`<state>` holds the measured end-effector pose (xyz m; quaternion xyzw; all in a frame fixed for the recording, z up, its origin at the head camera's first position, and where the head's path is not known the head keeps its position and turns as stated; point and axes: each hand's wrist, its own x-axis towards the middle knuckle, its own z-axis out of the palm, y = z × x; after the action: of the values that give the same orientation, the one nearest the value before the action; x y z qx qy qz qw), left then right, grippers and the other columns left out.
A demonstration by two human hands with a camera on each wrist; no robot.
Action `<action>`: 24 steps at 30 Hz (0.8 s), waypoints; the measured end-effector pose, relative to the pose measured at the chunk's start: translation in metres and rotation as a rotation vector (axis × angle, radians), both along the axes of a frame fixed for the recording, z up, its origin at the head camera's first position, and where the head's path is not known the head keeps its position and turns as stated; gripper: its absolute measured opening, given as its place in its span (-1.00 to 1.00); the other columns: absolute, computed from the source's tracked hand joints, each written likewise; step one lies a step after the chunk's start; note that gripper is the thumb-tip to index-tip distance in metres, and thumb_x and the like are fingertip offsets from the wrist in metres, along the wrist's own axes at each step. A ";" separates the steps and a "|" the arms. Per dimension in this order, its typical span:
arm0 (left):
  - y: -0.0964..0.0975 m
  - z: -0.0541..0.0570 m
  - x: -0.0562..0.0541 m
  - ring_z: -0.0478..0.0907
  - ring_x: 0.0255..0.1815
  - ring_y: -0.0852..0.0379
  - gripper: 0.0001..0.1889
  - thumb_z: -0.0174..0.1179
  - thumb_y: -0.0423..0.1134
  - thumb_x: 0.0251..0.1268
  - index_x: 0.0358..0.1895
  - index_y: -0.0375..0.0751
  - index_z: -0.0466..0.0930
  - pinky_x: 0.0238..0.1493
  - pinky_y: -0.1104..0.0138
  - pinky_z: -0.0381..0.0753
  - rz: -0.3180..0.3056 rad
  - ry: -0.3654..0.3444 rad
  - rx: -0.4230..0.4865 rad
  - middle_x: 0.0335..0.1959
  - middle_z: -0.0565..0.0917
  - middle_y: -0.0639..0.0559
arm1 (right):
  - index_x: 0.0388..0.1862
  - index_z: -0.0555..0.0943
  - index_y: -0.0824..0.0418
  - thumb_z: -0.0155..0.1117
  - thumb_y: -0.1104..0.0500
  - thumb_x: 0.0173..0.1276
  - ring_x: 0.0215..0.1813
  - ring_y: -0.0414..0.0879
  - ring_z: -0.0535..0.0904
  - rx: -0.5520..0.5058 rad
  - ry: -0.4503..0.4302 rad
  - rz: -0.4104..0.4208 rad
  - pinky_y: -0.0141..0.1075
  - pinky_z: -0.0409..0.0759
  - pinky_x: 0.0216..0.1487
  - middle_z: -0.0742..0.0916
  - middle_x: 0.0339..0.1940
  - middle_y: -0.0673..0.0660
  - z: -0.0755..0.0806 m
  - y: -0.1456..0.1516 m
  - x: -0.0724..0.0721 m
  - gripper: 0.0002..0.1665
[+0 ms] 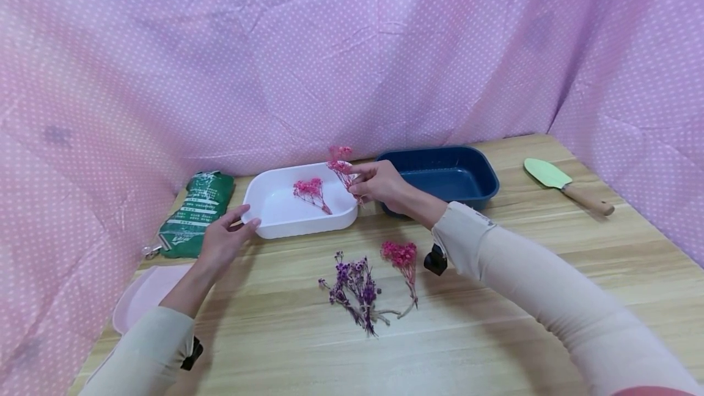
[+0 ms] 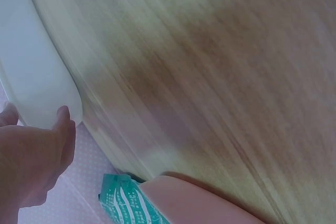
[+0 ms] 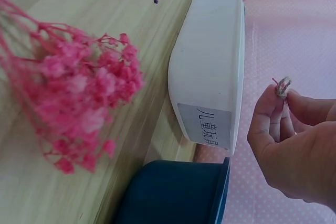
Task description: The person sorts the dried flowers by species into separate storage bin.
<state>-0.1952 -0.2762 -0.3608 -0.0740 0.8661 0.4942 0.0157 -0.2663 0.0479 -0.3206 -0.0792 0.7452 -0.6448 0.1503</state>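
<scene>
My right hand (image 1: pixel 379 183) pinches the stems of a small bunch of pink dried flowers (image 1: pixel 341 167) over the right end of a white tub (image 1: pixel 302 225). Another pink bunch (image 1: pixel 310 189) lies inside that tub. With its thumb and fingers, my left hand (image 1: pixel 225 238) touches the tub's left end. In the right wrist view, string (image 3: pixel 283 86) shows between the right thumb and fingers, and the flower heads are hidden. On the table in front lie a purple dried bunch (image 1: pixel 354 289) and a further pink bunch (image 1: pixel 401 255), both with string about their stems.
A dark blue tub (image 1: pixel 440 182) stands right of the white one. Farther right lies a trowel (image 1: pixel 566 185) with a green blade and wooden handle. At the left are a green printed bag (image 1: pixel 198 216) and a pale pink flat item (image 1: pixel 145 295). Pink dotted cloth (image 1: pixel 352 60) hangs behind the table.
</scene>
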 end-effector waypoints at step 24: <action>0.000 -0.001 -0.001 0.32 0.32 -0.13 -0.25 0.18 0.05 0.32 0.48 -0.16 0.15 0.05 0.47 0.54 0.003 0.007 0.029 0.45 0.22 -0.24 | 0.12 0.62 0.29 0.33 0.51 0.16 -0.47 -0.06 0.63 0.094 0.080 -0.016 -0.06 0.72 -0.22 0.74 -0.32 0.30 -0.011 -0.045 -0.022 -0.49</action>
<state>-0.1958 -0.2764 -0.3616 -0.0733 0.8588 0.5068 0.0132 -0.2881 0.0032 -0.3313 -0.0919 0.7808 -0.6065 0.1189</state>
